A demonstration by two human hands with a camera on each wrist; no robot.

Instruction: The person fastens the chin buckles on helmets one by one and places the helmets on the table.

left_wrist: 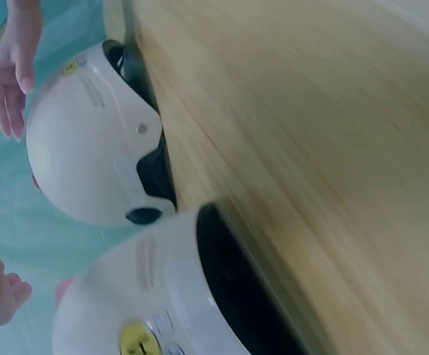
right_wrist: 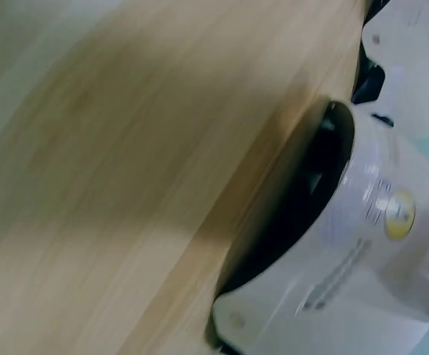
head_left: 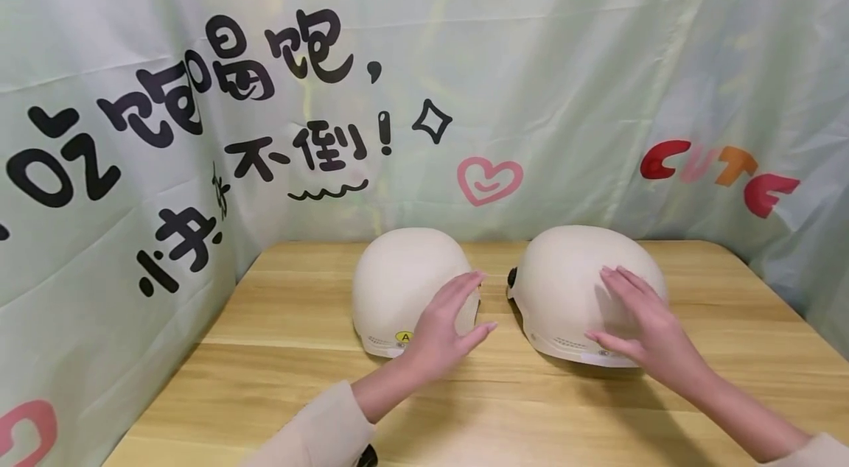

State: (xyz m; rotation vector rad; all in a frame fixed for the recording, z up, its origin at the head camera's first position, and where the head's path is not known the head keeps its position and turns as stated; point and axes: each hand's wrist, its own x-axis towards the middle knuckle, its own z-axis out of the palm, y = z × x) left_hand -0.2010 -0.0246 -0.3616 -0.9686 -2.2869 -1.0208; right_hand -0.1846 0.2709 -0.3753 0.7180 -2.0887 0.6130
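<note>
Toward the far side of the bench (head_left: 530, 415), I see a left helmet (head_left: 404, 275) and a right helmet (head_left: 564, 268), probably light, stiff and slick, best cupped under opposite rims (head_left: 590, 359), while the left hand (head_left: 441, 327) and right hand (head_left: 653, 334) have fingers (head_left: 459, 290) extended, gripping nothing.

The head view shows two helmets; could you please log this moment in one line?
left hand: near left helmet | right hand: near right helmet | helmets: apart on wooden table | grip: none
</note>
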